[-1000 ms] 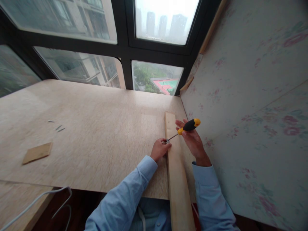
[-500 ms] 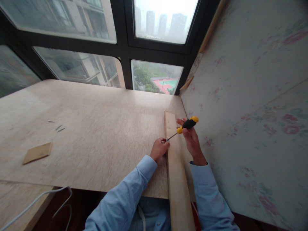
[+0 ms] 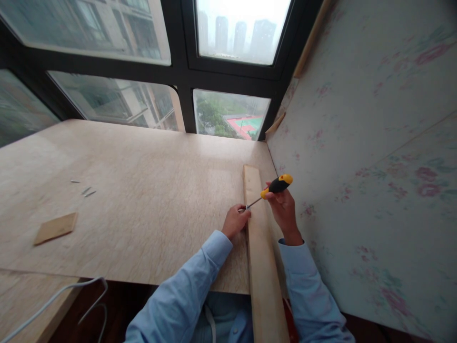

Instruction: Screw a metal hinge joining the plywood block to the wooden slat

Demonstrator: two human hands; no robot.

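Observation:
My right hand (image 3: 284,212) is closed around the yellow and black handle of a screwdriver (image 3: 277,186). Its thin shaft slants down to the left, over a long pale wooden plank (image 3: 262,247). At the shaft's tip, by the plank's left edge, the fingers of my left hand (image 3: 236,221) pinch a small metal screw (image 3: 246,207), mostly hidden by the fingertips. That hand rests against the plank's side. The plank lies lengthwise on the marble-patterned sill (image 3: 160,190), its near end reaching past the edge toward my body.
Several small screws (image 3: 86,190) lie loose on the left of the sill, near a thin brown board piece (image 3: 56,228). A white cable (image 3: 60,291) loops at the lower left. Floral-papered wall (image 3: 360,181) stands close on the right; dark window frames (image 3: 232,76) rise behind.
My right hand's fingers have closed in more on the screwdriver handle, which has shifted slightly left. My left hand stays at the screwdriver's tip.

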